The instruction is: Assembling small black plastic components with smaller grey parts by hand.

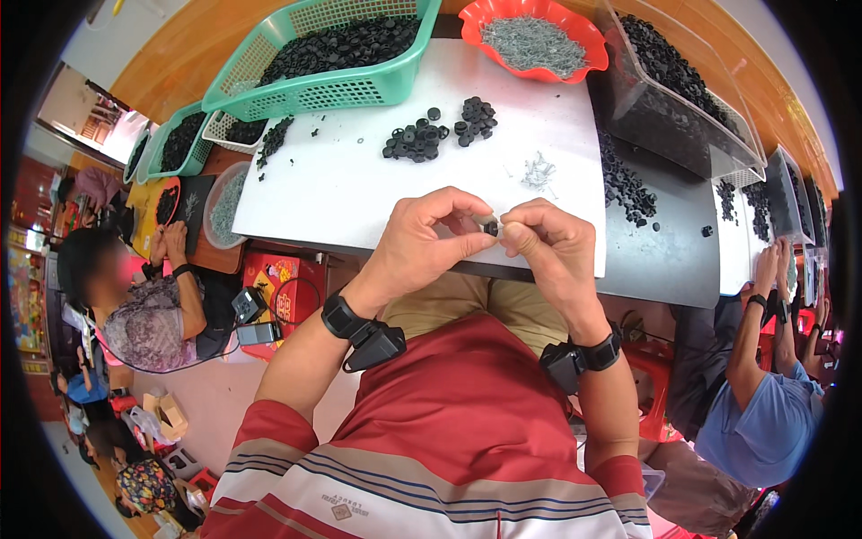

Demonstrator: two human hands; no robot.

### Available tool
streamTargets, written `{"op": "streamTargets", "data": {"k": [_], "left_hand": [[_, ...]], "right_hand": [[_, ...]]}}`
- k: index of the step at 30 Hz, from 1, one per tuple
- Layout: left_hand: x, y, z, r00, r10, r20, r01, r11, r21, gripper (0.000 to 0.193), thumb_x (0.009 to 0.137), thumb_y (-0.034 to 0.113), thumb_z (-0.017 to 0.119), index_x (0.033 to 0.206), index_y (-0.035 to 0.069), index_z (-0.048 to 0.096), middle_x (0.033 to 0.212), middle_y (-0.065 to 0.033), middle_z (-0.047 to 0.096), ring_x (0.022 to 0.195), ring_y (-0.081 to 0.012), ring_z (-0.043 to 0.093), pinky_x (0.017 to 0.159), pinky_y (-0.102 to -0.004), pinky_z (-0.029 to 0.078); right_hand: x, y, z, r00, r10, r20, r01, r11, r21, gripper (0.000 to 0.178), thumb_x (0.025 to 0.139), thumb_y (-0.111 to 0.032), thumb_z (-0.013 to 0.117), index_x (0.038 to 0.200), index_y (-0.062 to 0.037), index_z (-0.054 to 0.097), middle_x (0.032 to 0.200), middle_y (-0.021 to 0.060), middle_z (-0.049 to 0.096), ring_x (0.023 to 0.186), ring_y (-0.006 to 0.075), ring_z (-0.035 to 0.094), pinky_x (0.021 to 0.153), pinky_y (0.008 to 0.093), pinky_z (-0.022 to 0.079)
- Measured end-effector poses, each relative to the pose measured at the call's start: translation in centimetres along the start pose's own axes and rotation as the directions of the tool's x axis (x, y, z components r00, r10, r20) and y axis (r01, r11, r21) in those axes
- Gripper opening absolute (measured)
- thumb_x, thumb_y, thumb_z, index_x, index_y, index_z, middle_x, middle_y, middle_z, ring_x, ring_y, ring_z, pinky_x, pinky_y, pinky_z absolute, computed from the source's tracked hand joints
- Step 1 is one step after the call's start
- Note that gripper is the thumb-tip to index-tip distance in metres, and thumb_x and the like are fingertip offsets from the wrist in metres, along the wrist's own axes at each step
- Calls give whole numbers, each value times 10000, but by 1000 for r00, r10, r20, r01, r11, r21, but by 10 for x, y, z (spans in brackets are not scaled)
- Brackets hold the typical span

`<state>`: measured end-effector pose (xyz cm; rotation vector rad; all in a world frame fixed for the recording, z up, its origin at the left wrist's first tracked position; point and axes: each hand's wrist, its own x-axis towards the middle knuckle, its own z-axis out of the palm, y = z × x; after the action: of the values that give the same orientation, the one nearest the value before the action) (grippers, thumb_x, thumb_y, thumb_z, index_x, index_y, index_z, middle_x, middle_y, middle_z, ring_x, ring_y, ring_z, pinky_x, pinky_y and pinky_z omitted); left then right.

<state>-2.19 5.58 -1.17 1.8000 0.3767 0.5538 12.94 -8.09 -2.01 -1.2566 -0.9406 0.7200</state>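
Above the near edge of the white board (332, 202), my two hands meet fingertip to fingertip. My left hand (431, 232) pinches a small black round piece (490, 228) between thumb and forefinger. Close against it, my right hand (549, 242) is closed, thumb pressed to forefinger; whatever is in that pinch is too small to make out. Beyond my hands lie two clusters of black round pieces, a left one (413, 142) and a right one (476, 119). A small heap of silver screws (539, 172) rests on the board past my right hand.
A green basket (359, 92) of black pieces and a red scalloped bowl (588, 40) of screws stand at the back. On the right are a clear bin (646, 126) and loose black pieces (626, 184). Co-workers sit left (148, 319) and right (759, 413).
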Motion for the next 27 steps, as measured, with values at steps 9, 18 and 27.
{"op": "streamTargets", "data": {"k": [9, 18, 27], "left_hand": [[2, -1, 1, 1000, 26, -6, -26, 999, 42, 233, 812, -1, 791, 1025, 32, 704, 892, -14, 706, 770, -75, 652, 705, -229, 532], [2, 2, 3, 999, 20, -33, -21, 999, -39, 217, 859, 70, 771, 1068, 37, 727, 877, -17, 713, 761, -57, 634, 676, -225, 505], [5, 3, -5, 988, -150, 30, 151, 939, -307, 175, 890, 23, 749, 1057, -13, 710, 972, -44, 717, 862, -81, 650, 790, -232, 538]], "right_hand": [[2, -3, 2, 999, -8, 39, 11, 997, -82, 88, 926, 9, 671, 991, 32, 725, 918, 73, 693, 748, 103, 619, 675, 238, 511], [-3, -3, 2, 999, -48, 15, 48, 998, -47, 206, 923, 16, 670, 1126, 8, 703, 1031, 83, 674, 732, 96, 609, 654, 230, 512], [-6, 2, 7, 982, -188, -16, 184, 973, -141, 324, 853, 57, 718, 1164, -29, 698, 1093, 93, 656, 765, 110, 602, 642, 238, 503]]}}
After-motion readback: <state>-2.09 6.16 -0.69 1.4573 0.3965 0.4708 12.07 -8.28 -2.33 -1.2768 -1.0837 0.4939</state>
